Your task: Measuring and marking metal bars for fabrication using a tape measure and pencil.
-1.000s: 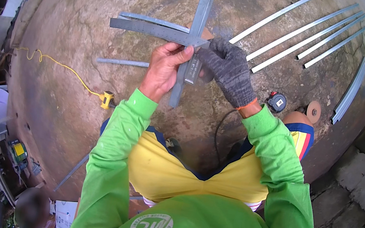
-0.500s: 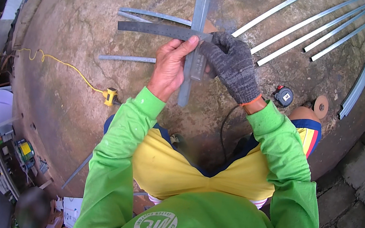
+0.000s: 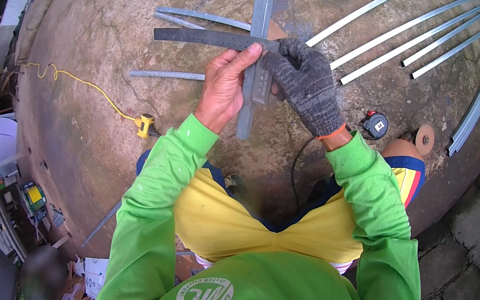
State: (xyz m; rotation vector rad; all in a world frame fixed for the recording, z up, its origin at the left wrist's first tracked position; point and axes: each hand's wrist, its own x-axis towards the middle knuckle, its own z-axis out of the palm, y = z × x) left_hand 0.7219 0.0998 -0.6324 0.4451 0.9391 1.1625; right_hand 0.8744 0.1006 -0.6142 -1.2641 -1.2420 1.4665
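Note:
My bare left hand (image 3: 225, 86) is closed, its thumb pressing the dark blade of a carpenter's square (image 3: 195, 37) against a grey metal channel (image 3: 264, 0). The channel points away from me. Across it lies the square's long marked blade, reaching left, while the shorter leg runs along the channel's right side toward me. My right hand (image 3: 308, 88), in a dark grey knitted glove, is closed at the square's corner, where the two legs meet. Its fingertips are partly hidden behind the square and the channel, so exactly what they pinch there is partly covered.
Several metal channels (image 3: 375, 21) lie on the concrete floor (image 3: 113, 31) at the far right. A tape measure (image 3: 375, 125) and a brown cutting disc (image 3: 424, 139) sit by my right knee. To the left is a yellow cord connector (image 3: 145, 125) with a dark cable joined to it.
The channel has shifted very slightly away and to the left at its far end. Both hands keep their hold on the square, almost unmoved.

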